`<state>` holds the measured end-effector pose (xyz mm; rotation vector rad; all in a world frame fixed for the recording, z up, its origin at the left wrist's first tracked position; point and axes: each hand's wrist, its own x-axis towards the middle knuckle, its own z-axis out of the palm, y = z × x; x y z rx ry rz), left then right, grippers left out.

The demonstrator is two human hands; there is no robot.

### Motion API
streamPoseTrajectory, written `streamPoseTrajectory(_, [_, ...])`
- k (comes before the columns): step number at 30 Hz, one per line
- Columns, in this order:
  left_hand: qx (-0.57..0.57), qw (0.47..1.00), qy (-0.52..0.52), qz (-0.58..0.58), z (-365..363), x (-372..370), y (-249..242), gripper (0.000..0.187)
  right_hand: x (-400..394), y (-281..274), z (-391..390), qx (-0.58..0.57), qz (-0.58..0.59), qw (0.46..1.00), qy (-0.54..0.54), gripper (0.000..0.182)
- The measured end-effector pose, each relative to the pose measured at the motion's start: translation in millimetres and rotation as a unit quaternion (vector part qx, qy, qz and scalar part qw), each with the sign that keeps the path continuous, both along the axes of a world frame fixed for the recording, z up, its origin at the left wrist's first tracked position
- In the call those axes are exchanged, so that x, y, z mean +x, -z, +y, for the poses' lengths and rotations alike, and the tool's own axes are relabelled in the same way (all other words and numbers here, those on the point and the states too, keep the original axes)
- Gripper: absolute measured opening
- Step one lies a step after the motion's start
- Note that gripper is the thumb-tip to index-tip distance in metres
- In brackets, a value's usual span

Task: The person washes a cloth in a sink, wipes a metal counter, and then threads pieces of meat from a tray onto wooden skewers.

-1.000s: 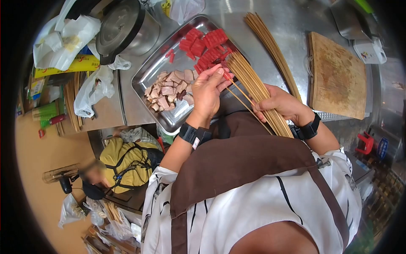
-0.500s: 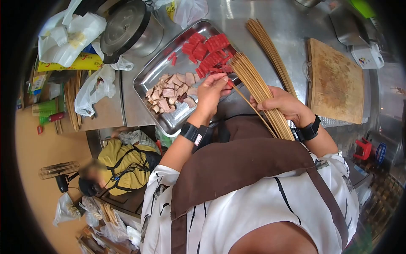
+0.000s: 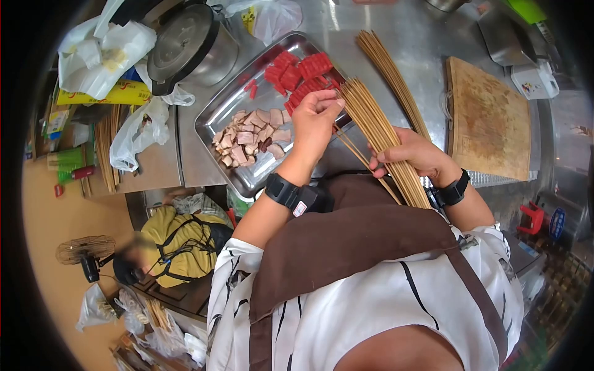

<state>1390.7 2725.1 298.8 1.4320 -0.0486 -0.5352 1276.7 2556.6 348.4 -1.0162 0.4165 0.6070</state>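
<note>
A steel tray (image 3: 213, 114) holds red meat pieces (image 3: 297, 71) at its far end and pale brown meat pieces (image 3: 250, 139) nearer me. My left hand (image 3: 315, 120) reaches over the tray's edge, fingertips pinched together on a red piece at the near side of the red pile. My right hand (image 3: 411, 154) grips a thick bundle of bamboo skewers (image 3: 371, 120) that fans out toward the tray. One or two single skewers (image 3: 349, 145) stick out of the bundle under my left hand, their tips hidden by it.
A second loose skewer bundle (image 3: 390, 62) lies on the steel counter. A wooden cutting board (image 3: 492, 117) is at right, a lidded pot (image 3: 185, 43) and plastic bags (image 3: 136, 133) at left. Another person in yellow (image 3: 179, 241) sits low at left beside a fan (image 3: 83, 253).
My left hand has left the single skewer's tip and moved up to the red pile. The right hand and its bundle have barely shifted.
</note>
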Motion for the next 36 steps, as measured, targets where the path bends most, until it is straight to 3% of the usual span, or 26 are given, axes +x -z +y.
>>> streamPoseTrajectory(8, [-0.094,0.994,0.015,0.058,13,6,6,0.014,-4,6,-2,0.011,0.011,1.000,0.012,0.034])
streamPoseTrajectory(11, [-0.060,0.996,0.043,0.055,19,12,4,0.012,-5,6,-2,0.017,0.005,1.000,0.017,0.027])
streamPoseTrajectory(15, [-0.134,0.987,0.056,0.066,29,17,0,0.012,-5,7,-1,0.016,-0.004,1.000,0.008,0.028])
streamPoseTrajectory(18, [0.017,0.999,-0.015,-0.045,54,25,31,0.011,-5,4,-2,0.002,0.003,1.000,0.021,0.027])
streamPoseTrajectory(19, [0.112,0.991,0.017,-0.073,64,28,43,0.013,-5,5,-3,0.002,0.003,1.000,0.023,0.026])
streamPoseTrajectory(22, [0.322,0.898,0.153,-0.259,72,18,46,0.016,-7,9,-5,0.004,0.008,1.000,0.027,0.025])
streamPoseTrajectory(23, [0.355,0.870,0.194,-0.282,74,19,50,0.025,-7,9,-4,0.003,0.007,1.000,0.029,0.024])
streamPoseTrajectory(26, [0.470,0.828,0.118,-0.281,77,13,65,0.030,-7,10,-7,0.004,0.003,1.000,0.027,0.026])
streamPoseTrajectory(32, [0.504,0.801,0.128,-0.296,67,16,75,0.039,-8,9,-2,0.021,0.030,0.999,0.027,0.029])
streamPoseTrajectory(35, [0.508,0.796,0.146,-0.296,69,20,74,0.033,-6,6,-1,0.009,0.031,0.999,0.018,0.030])
streamPoseTrajectory(36, [0.391,0.897,0.087,-0.185,71,22,73,0.029,-6,5,-1,0.003,0.027,1.000,0.016,0.030])
